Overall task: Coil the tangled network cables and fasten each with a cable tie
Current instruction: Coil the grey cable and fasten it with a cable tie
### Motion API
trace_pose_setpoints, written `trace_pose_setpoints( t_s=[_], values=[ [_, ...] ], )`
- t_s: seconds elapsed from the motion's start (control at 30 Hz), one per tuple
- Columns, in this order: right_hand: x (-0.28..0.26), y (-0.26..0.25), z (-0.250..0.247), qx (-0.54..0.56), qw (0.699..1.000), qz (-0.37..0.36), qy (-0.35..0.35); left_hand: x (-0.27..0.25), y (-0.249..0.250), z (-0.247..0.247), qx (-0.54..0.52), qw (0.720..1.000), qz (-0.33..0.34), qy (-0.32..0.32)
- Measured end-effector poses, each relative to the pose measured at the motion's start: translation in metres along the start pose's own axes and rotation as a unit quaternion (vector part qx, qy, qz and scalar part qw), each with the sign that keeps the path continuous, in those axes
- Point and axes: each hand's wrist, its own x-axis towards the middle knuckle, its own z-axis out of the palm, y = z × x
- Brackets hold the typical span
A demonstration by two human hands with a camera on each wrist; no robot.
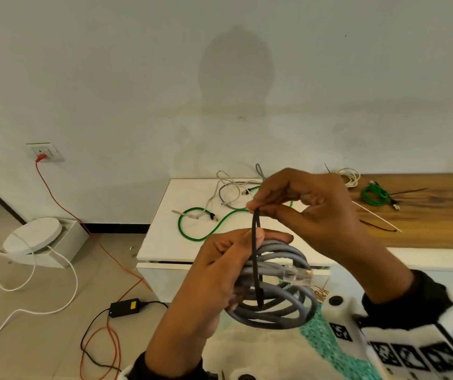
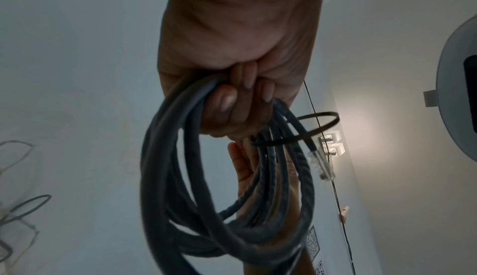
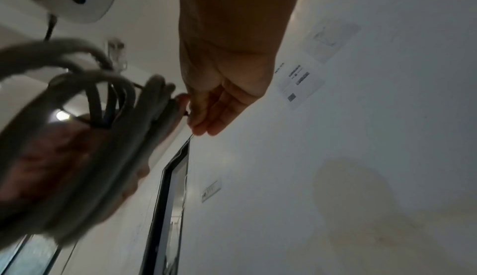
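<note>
Left hand (image 1: pixel 219 272) is clenched round the grey coil (image 1: pixel 277 286), held in the air in front of the table (image 1: pixel 165 242); right hand (image 1: pixel 299 204) pinches the black tie (image 1: pixel 255 259) looped loosely round the bundle. Coil looks light but springy, likely to fan open if the fist eases; best held where the turns bunch. Tie is thin, stiff, probably slick, so pinch near the tail. Clear plug (image 1: pixel 298 275) looks brittle. Wall notice (image 3: pixel 296 83) and wrist markers unreadable; no brands seen.
</note>
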Motion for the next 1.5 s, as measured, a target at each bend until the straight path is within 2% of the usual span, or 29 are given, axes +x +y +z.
trace_pose_setpoints(
  t_s=[0.1,0.23,0.4,0.57,0.67,0.9,1.17,1.33,1.5],
  values=[
    [0.0,0.011,0.0,-0.09,0.994,-0.058,0.021,-0.001,0.001,0.001,-0.037,0.999,-0.017,0.008],
    [-0.005,0.024,0.007,-0.088,0.989,-0.108,0.049,0.0,-0.001,-0.001,-0.031,0.999,-0.014,0.014],
    [-0.007,0.018,0.011,-0.031,0.994,-0.09,0.058,0.0,-0.002,-0.002,-0.046,0.999,-0.008,0.0],
    [-0.009,0.016,0.011,-0.054,0.991,-0.11,0.049,-0.003,0.001,-0.001,-0.059,0.998,0.021,-0.027],
    [-0.01,0.014,0.009,-0.071,0.989,-0.123,0.046,-0.004,0.004,0.001,-0.09,0.996,0.023,0.009],
    [-0.009,0.007,0.009,-0.061,0.988,-0.137,0.041,0.001,0.005,0.002,-0.081,0.996,0.041,0.026],
    [-0.005,-0.001,-0.001,-0.179,0.967,-0.173,0.049,0.003,0.009,0.001,-0.079,0.996,0.043,-0.003],
    [0.001,0.006,-0.008,-0.226,0.949,-0.215,0.04,0.003,0.012,0.003,-0.105,0.993,0.057,0.002],
    [-0.003,0.01,-0.003,-0.216,0.951,-0.211,0.061,-0.001,0.004,0.003,-0.132,0.99,0.047,0.016]
  ],
)
